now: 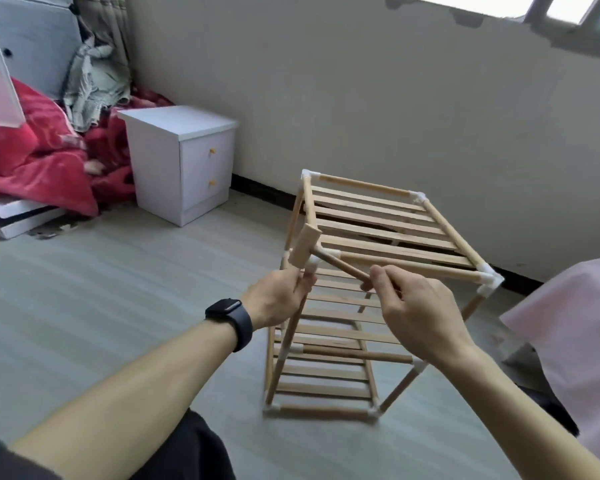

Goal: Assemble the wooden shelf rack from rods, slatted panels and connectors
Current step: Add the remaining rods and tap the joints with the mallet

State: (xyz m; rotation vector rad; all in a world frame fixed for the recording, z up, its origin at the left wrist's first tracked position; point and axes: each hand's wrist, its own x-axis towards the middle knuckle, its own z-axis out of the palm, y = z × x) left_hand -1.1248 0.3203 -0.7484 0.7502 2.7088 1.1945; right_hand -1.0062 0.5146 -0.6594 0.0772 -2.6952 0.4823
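Note:
A wooden shelf rack (378, 216) stands on the floor, built of rods, slatted panels and white connectors. Its top slatted panel (388, 223) sits level; lower panels show beneath. My left hand (278, 296) grips the near-left upright rod just under a white connector (313, 264). My right hand (416, 306) holds the handle of a small wooden mallet (305, 245), whose head sits over that near-left corner. A loose-looking rod (357, 353) lies across the lower level.
A white bedside cabinet (184, 161) stands against the wall at the left, beside red bedding (32, 157). A pink-covered surface (575, 327) is close on the right. Grey plank floor (118, 289) stretches in front and left of the rack.

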